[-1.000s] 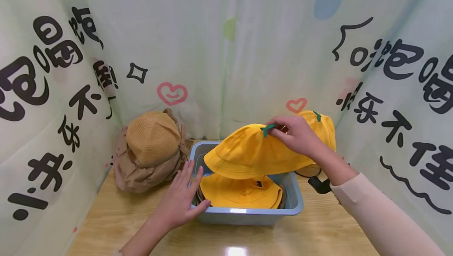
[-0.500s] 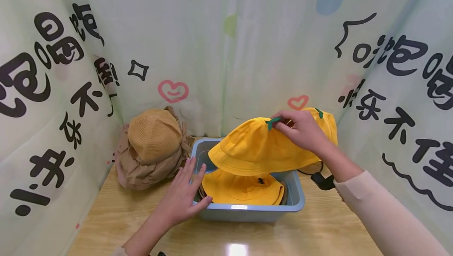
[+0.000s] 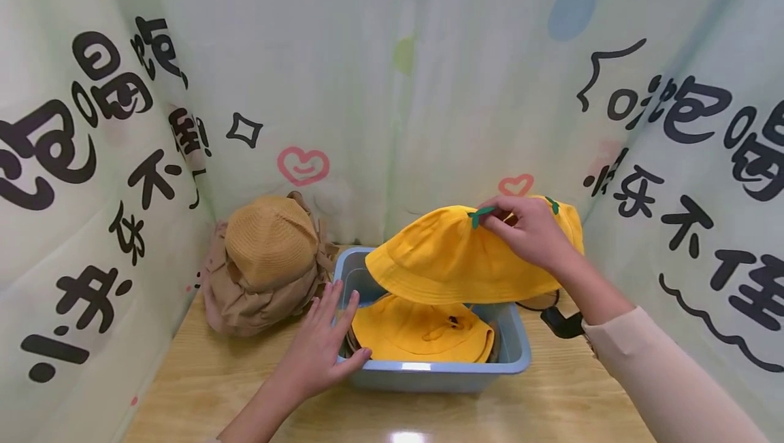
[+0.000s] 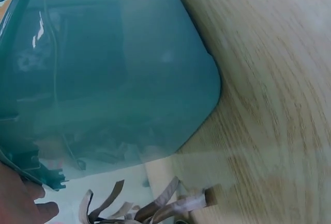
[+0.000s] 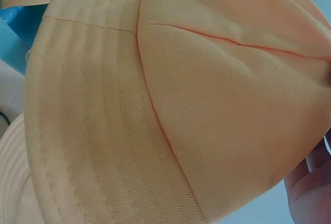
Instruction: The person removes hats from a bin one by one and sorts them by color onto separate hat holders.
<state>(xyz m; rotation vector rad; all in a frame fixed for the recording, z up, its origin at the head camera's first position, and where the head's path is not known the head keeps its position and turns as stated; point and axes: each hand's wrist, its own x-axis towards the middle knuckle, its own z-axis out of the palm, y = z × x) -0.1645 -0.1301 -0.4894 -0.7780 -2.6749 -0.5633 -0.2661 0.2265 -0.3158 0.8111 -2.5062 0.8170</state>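
My right hand pinches a yellow bucket hat at the top of its crown, beside a green sprout trim. The hat hangs over the blue plastic bin, brim down; in the right wrist view its stitched brim fills much of the picture. Inside the bin lies another yellow hat with a small black mark, on top of darker items mostly hidden. My left hand rests at the bin's front left corner, fingers extended along the rim. The left wrist view shows the bin's outer side.
Behind my right hand stands a further yellow hat with a green sprout. A woven tan hat sits on a brown cloth bag left of the bin. A black object lies right of it. Printed curtains enclose the wooden table.
My right hand has carried the pinched hat slightly right over the bin. The left hand stays at the bin's corner, and the head view has shifted a little.
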